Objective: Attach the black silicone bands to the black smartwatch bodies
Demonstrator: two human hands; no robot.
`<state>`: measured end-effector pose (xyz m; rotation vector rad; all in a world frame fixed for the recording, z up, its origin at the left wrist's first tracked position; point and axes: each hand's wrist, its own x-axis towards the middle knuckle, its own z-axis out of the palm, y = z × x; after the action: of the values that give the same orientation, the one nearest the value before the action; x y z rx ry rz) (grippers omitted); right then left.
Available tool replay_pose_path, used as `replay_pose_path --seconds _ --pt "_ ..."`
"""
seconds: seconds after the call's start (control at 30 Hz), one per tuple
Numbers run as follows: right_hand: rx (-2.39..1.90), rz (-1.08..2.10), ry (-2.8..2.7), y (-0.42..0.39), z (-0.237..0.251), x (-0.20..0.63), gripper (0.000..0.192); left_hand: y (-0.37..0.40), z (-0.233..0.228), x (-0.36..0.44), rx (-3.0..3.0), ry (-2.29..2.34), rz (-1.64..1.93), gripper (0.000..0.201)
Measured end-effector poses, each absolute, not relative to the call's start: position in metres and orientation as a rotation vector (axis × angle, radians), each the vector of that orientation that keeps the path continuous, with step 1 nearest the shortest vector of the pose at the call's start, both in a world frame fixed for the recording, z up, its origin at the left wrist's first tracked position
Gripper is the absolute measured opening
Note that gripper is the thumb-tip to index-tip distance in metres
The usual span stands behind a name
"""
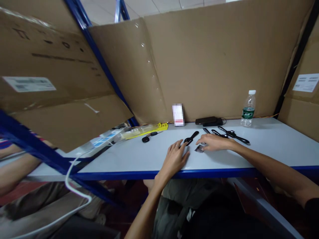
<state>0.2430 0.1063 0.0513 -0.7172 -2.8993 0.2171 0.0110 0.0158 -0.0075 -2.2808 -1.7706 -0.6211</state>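
My left hand (175,157) lies flat on the pale table (261,149), fingers spread, fingertips touching a black smartwatch (191,137). Just to its right, my right hand (214,142) rests palm down with its fingers over a small dark square piece (199,149). Whether it grips that piece I cannot tell. Behind the right hand lie more black watches with straps (233,134).
A water bottle (248,109) stands at the back right. A black box (208,120), a small white card (178,115), a yellow-backed package (144,130) and a black key fob (146,139) lie along the cardboard wall (211,59). Another person's arm (15,169) is at left.
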Motion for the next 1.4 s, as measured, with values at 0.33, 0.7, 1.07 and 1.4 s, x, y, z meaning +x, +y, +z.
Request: replay_pose_path --seconds 0.33,0.7,1.07,1.4 --pt "-0.772 0.246 -2.994 0.103 0.057 0.242 0.03 0.016 -0.002 0.013 -2.359 -1.805 -0.585 0.032" --pt "-0.741 0.453 -3.023 0.108 0.057 0.239 0.033 0.011 0.001 0.017 -2.108 -2.023 -0.484 0.041" --pt "-0.714 0.751 -3.093 0.106 0.066 0.244 0.056 0.006 0.008 0.021 -1.958 -2.167 -0.29 0.045" --pt "-0.786 0.675 -2.964 0.099 0.062 0.239 0.026 0.011 0.004 0.016 -2.056 -2.089 -0.313 0.048"
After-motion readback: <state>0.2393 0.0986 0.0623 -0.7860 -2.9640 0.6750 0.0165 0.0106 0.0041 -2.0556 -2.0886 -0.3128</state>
